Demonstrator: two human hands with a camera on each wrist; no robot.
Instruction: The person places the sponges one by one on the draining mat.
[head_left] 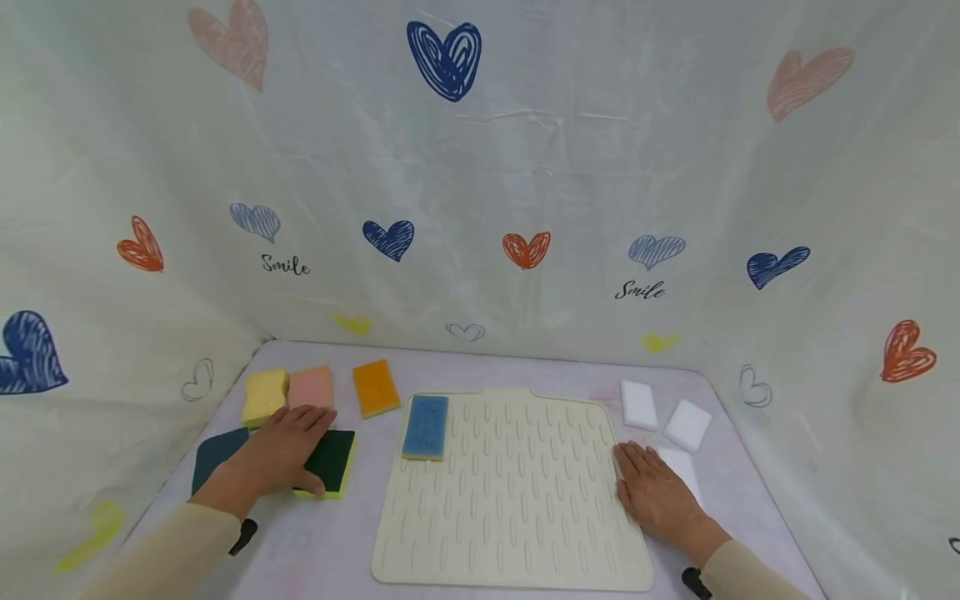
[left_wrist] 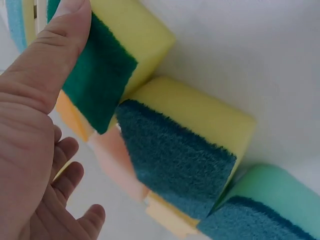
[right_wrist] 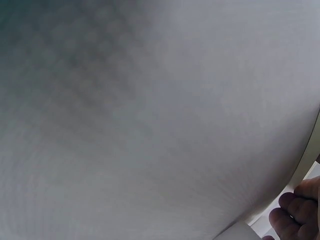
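My left hand [head_left: 277, 454] reaches over a dark green and yellow scrub sponge [head_left: 330, 463], its thumb by the sponge's front edge. The left wrist view has the thumb across the green face [left_wrist: 95, 75], other fingers loosely bent. Under and around that hand lie a blue-green sponge [head_left: 216, 457], a yellow sponge [head_left: 264, 398] and a pink sponge [head_left: 311, 387]. My right hand [head_left: 660, 496] rests flat at the right edge of a cream ribbed mat [head_left: 517, 500], partly covering a white sponge [head_left: 680, 468]. A blue sponge [head_left: 425, 427] lies on the mat's back left corner.
An orange sponge [head_left: 377, 388] lies behind the mat's left side. Two more white sponges, one upright-looking [head_left: 639, 405] and one angled [head_left: 687, 425], lie at the back right. A heart-printed curtain [head_left: 480, 167] surrounds the table [head_left: 300, 550] at the back and sides.
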